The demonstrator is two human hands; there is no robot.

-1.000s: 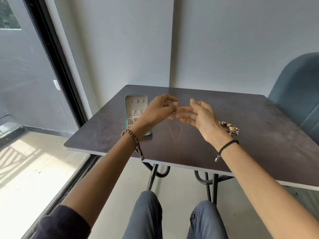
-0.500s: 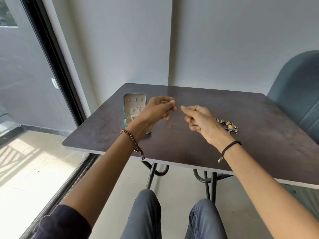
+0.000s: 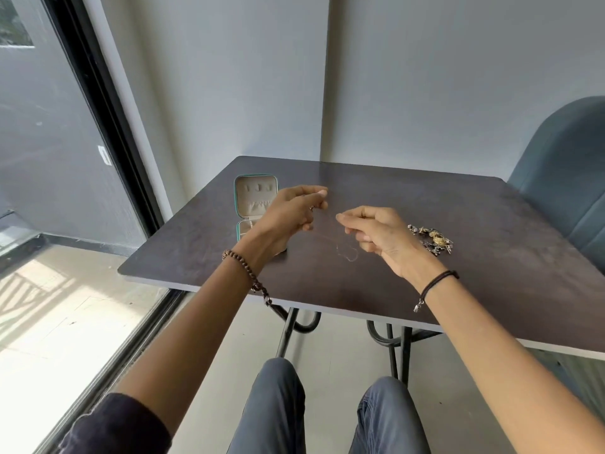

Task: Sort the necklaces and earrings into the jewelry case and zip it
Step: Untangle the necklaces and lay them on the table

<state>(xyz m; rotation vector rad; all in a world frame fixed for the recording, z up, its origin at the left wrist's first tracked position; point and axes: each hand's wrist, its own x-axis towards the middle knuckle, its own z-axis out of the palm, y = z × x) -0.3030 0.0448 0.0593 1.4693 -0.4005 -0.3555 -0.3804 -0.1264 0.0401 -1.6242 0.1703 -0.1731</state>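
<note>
L hand (image 3: pixel 291 214) was held up over the table (image 3: pixel 491 257), thumb & forefinger tips pressed together in a pinch on one end of a thin necklace (image 3: pixel 340 252), other fingers curled loosely under. R hand (image 3: pixel 383 237), at 3 o'clock of the L & a bit lower, pinched another part of the chain w/ thumb & forefinger, remaining fingers curled toward the palm. Hands were near each other, not touching. Btw them the necklace hung in a slack loop, its lowest bit at approx 6 o'clock of the gap, down by the tabletop; couldn't tell if it touched. Chain was v. fine & faint, so exact grip points were hard to make out

Jewelry case (image 3: pixel 256 194) sat open on the table at 10 o'clock of the L hand, teal edge, pale lining showing in the lid; its lower half was partly hidden behind the L wrist, contents not readable. Pile of jewelry (image 3: pixel 432 239), gold & silver bits tangled, lay on the table just beside the R hand at 3 o'clock, outside the case

Beaded bracelet (image 3: pixel 245 270) was on the L wrist, black cord bracelet (image 3: pixel 435 283) on the R. Chair (image 3: pixel 563 178) stood at 3 o'clock of the table, window (image 3: pixel 49 158) at 9 o'clock. Grey trousers (image 3: pixel 278 404) showed at 6 o'clock, below the near table edge
</note>
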